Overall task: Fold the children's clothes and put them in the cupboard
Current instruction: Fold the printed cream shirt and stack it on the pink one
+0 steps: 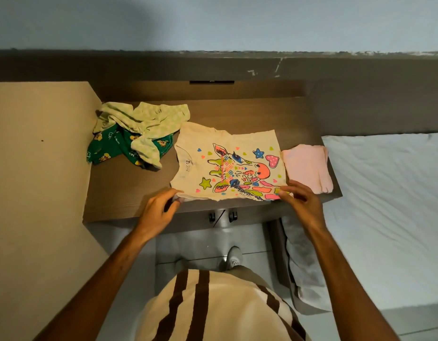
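**Giraffe shirt laid sideways on the desk, both hands at its near edge**

A cream children's shirt (227, 163) with a bright giraffe print lies flat on the brown desk (119, 193), in the middle of the surface. Its long axis runs left to right across the desk: the neckline and label point left, the hem points right toward the bed, and the printed side faces up.

The left hand (157, 212) is at the shirt's near-left corner, its grip pinching the cloth edge between thumb and curled fingers. The right hand (300, 200) is at the near-right corner; its fingers lie on the printed cloth by the hem, thumb spread to the side, but whether that grip pinches the edge or only presses on it cannot be told.

Just beside the hem, on the right end of the desk, a pink garment (307, 168) sits folded into a neat rectangle. At the far-left corner of the desk lies a crumpled heap: a pale green checked piece (144, 119) draped over a dark green printed piece (107, 148), apart from the shirt.

A bed with a white sheet (390, 193) stands to the right of the desk. A tan cupboard panel (38, 156) rises on the left.
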